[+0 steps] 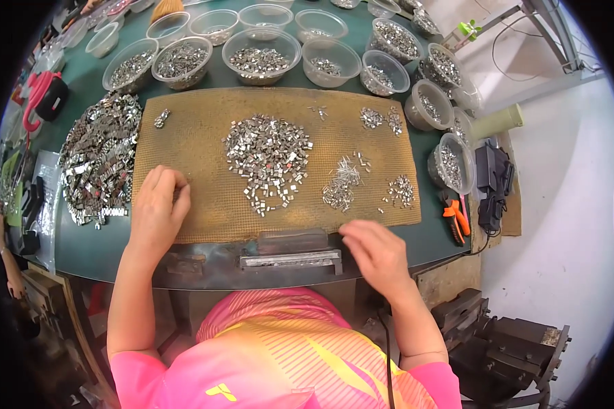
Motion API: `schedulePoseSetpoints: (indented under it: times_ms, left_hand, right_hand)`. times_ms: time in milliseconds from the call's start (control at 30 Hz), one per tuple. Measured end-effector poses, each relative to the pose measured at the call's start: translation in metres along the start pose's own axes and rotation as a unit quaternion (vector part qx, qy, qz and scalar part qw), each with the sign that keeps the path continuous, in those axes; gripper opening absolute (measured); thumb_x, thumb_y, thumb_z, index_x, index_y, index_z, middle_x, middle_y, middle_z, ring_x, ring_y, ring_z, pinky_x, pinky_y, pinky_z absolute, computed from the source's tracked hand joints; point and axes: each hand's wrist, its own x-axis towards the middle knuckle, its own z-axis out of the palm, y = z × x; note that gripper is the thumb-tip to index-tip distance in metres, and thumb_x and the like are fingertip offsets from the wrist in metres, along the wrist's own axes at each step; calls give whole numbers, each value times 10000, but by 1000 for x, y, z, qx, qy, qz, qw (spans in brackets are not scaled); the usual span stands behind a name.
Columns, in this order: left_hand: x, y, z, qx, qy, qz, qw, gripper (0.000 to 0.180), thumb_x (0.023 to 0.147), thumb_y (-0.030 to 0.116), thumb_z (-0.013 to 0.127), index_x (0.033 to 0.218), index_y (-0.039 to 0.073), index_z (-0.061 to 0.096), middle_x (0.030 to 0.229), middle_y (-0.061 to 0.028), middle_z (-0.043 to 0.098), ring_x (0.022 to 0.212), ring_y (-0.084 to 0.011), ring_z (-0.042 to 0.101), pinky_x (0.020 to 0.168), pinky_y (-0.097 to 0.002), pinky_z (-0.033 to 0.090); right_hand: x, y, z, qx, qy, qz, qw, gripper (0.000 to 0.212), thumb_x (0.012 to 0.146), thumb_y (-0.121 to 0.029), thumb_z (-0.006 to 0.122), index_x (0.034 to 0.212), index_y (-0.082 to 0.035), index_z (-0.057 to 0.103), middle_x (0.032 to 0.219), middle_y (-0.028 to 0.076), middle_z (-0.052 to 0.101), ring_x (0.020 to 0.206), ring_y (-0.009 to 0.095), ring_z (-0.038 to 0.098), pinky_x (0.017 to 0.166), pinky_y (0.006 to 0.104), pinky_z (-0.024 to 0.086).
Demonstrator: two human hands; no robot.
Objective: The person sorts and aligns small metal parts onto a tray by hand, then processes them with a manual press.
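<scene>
My left hand [158,206] rests at the left edge of a tan ridged mat [198,136], its fingers curled in; whatever they hold, if anything, is hidden. At the mat's front edge, my right hand [378,253] has its fingers pressed together, and I cannot make out anything in them. It is just right of a long metal fixture [290,260] on the table edge. Between my hands, a large pile of small shiny metal links [266,153] covers the mat's middle. To its right lie thin metal pins [342,180] and a small heap of metal pieces [400,191].
A heap of linked metal bands [101,160] lies left of the mat. Clear plastic tubs [262,58] of metal parts line the back and right. Orange-handled pliers [455,218] and a black power adapter [490,170] are at the right. A pink-handled tool [41,95] lies far left.
</scene>
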Motion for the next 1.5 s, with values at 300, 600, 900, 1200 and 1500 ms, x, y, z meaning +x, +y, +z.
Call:
schedulePoseSetpoints:
  times_ms: [300, 600, 900, 1200, 1500]
  left_hand:
    - [-10, 12, -11, -201, 33, -126, 971, 94, 964, 22, 661, 1042, -8, 616, 865, -101, 648, 739, -195, 639, 680, -334, 509]
    - [-30, 15, 5, -417, 0, -248, 874, 109, 963, -3, 665, 1070, -6, 688, 899, -34, 654, 801, -98, 653, 717, -243, 515]
    - [-31, 33, 4, -319, -35, -126, 939, 116, 914, -21, 701, 1021, 6, 667, 924, -98, 662, 783, -199, 642, 702, -298, 507]
    - [-30, 44, 9, -312, -29, -121, 942, 301, 878, -2, 750, 1171, 36, 692, 931, -109, 689, 813, -224, 695, 727, -310, 550]
    - [-29, 47, 2, -233, -58, -60, 969, 201, 853, -27, 760, 1044, 18, 718, 883, -94, 716, 782, -194, 711, 674, -294, 549]
  right_hand:
    - [27, 17, 7, -178, 27, -37, 983, 217, 838, -34, 744, 1046, -90, 720, 931, 25, 654, 801, 209, 669, 659, 341, 544]
    - [33, 14, 2, -81, -29, 31, 996, 115, 868, -51, 740, 951, -67, 662, 971, 50, 671, 834, 269, 679, 706, 368, 545]
    - [28, 4, 2, -62, -22, 35, 997, 156, 855, -28, 752, 974, -42, 652, 965, 70, 676, 839, 277, 692, 706, 367, 547]
    - [18, -28, 8, 113, -77, 5, 991, 193, 854, -21, 726, 1015, -56, 625, 1021, 86, 687, 929, 300, 679, 832, 410, 545]
    - [18, -32, 15, 80, -62, -8, 995, 216, 816, 16, 741, 987, -44, 624, 1044, 108, 707, 957, 306, 697, 834, 399, 564]
